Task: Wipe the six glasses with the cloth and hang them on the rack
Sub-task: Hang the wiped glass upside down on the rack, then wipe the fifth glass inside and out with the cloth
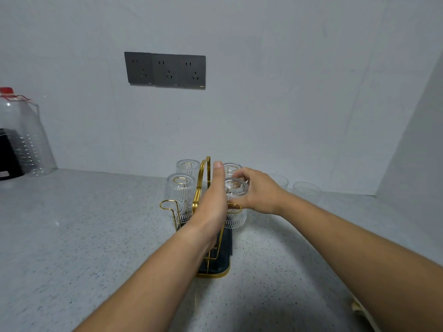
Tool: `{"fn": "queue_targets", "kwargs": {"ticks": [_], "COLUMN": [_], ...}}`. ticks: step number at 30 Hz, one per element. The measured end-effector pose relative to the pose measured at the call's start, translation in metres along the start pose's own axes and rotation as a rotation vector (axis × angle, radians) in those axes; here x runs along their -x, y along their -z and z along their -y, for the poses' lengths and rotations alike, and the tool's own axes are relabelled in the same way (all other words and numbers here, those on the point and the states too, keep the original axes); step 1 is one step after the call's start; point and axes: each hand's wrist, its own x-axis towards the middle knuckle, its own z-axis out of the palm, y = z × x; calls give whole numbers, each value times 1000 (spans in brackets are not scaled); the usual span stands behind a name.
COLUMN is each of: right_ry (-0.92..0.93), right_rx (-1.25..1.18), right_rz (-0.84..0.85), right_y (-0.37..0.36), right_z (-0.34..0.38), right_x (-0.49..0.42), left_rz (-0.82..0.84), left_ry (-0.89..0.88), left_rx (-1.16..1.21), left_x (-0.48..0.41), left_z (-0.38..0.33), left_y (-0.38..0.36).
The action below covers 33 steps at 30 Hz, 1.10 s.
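A gold wire rack (pixel 203 178) with a dark base stands mid-counter. Upside-down ribbed glasses hang on it: two on its left side (pixel 180 195) (pixel 187 167) and one at the back right (pixel 231 169). My right hand (pixel 257 192) grips a fourth inverted glass (pixel 236 202) on the right middle peg. My left hand (pixel 214 202) lies flat against that glass and the rack's centre, fingers straight. Two more glasses (pixel 279 181) (pixel 307 190) stand on the counter to the right by the wall. A pale cloth corner (pixel 359 307) shows under my right forearm.
A large clear plastic bottle (pixel 26 137) with a red cap stands at the far left beside a black object (pixel 8 154). A dark socket panel (pixel 165 70) is on the wall. The near-left gold peg (pixel 167 204) carries nothing. Speckled grey counter (pixel 84 236) stretches around.
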Motion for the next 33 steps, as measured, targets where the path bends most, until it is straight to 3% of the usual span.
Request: {"fn": "queue_targets", "kwargs": {"ticks": [12,17,22,25,28,33], "right_ry": [-52,-137,-357,-496,-587,-562], "right_rx": [-156,-237,-237,-197,-246,-317], "right_rz": [-14,-164,-369,-443,-340,-217], "right_y": [16,58,85,86,79,59], "right_z": [-14,-50,-111,-145,-170,-194], "right_x": [17,48,77,85,83,62], "left_rz": [85,29,80,177,279,233], "left_ry": [-79,-276,-438,-322,-103,61], "left_rx": [-163,-279,-296,-269,-207,-109], "left_x": [12,16,20,3,-24,-63], "left_z": [-1,-6,4,28,61,99], "left_y": [0,-12,-60,-88,-108,-134]}}
